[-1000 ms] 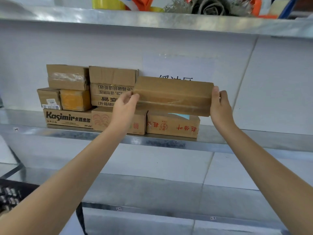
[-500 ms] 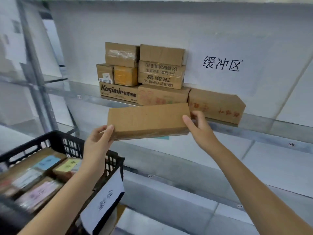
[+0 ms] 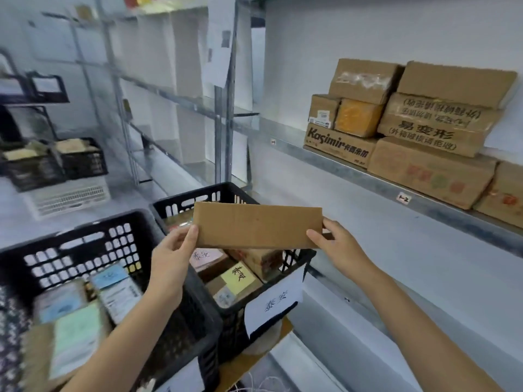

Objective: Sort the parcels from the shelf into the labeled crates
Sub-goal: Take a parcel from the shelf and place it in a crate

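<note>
Landmark for all positions: the right-hand black crate (image 3: 181, 206) with the white paper label (image 3: 273, 305) hanging on its front wall.

Shelf (image 3: 325, 162): above and to the right of that crate, carrying a stack of remaining cartons (image 3: 424, 142). The stack runs off the right edge of the view, so its full count cannot be given.

Second black crate (image 3: 85, 244): just to the left of the landmark crate, also holding parcels.

Parcel in hand (image 3: 257, 226): a flat brown carton held level in the air directly above the landmark crate, clear of its rim. The left hand (image 3: 172, 261) grips the left end and the right hand (image 3: 336, 250) grips the right end, thumbs on the near face and the remaining fingers behind.

Judgement on the step: the carton appears ready for placing. Good practice would be to confirm its destination against the crate label first, then lower it flat onto the parcels already inside and release both ends together, keeping it off the rim.

Not verifiable:
1. The face of the carton toward the camera is plain; any address label is out of sight.
2. The handwriting on the crate label is too blurred to read with confidence.
3. Depth of free space inside the landmark crate is masked by the carton.
4. 2 further crates far to the left are blurred.
</note>
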The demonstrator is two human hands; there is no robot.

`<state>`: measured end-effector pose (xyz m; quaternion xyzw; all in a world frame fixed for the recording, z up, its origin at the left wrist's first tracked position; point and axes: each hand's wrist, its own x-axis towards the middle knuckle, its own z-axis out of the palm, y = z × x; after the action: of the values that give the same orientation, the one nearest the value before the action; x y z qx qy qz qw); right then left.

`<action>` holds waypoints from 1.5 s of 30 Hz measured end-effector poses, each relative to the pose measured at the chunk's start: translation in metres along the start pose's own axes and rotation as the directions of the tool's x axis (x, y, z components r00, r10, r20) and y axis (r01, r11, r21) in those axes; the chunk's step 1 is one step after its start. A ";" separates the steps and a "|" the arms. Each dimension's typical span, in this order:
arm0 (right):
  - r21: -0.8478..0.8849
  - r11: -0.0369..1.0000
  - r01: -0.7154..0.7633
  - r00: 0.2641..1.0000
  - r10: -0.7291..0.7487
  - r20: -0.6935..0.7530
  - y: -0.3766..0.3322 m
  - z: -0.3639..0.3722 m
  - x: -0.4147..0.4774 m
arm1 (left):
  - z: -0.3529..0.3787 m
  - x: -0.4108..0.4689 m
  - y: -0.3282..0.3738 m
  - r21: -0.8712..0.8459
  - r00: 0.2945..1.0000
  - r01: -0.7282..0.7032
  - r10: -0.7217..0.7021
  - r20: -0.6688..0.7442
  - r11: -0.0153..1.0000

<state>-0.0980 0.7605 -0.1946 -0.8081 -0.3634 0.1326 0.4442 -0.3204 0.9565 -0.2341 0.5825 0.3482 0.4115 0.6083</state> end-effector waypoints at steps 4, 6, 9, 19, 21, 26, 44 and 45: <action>0.002 0.997 0.074 0.995 -0.074 0.066 -0.013 0.033 0.020 | -0.035 -0.004 0.000 0.030 0.990 -0.023 0.027 -0.137 0.999; 0.005 0.994 0.105 0.990 -0.105 0.097 -0.021 0.047 0.028 | -0.048 -0.009 0.003 0.052 0.980 -0.017 0.027 -0.196 0.998; 0.047 0.993 0.107 0.982 -0.113 0.150 -0.030 0.065 0.041 | -0.066 -0.018 0.004 0.132 0.964 0.002 0.033 -0.264 0.991; 0.150 0.981 0.127 0.944 -0.166 0.286 -0.053 0.114 0.068 | -0.113 -0.048 0.000 0.216 0.893 0.072 0.033 -0.448 0.974; 0.143 0.980 0.141 0.931 -0.180 0.318 -0.048 0.121 0.074 | -0.117 -0.053 -0.002 0.174 0.877 0.099 -0.004 -0.480 0.980; 0.149 0.972 0.180 0.896 -0.224 0.383 -0.041 0.138 0.081 | -0.117 -0.070 0.003 0.030 0.806 0.129 -0.087 -0.585 0.991; 0.295 0.935 0.197 0.797 -0.328 0.508 -0.018 0.167 0.058 | -0.090 -0.118 -0.017 0.022 0.686 0.174 -0.105 -0.720 0.985; 0.307 0.931 0.198 0.796 -0.336 0.504 -0.016 0.168 0.057 | -0.089 -0.119 -0.020 -0.018 0.682 0.179 -0.137 -0.718 0.984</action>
<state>-0.1557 0.9104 -0.2709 -0.6167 -0.5676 0.3365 0.4293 -0.4489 0.8864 -0.2672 0.3602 0.6175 0.5420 0.4418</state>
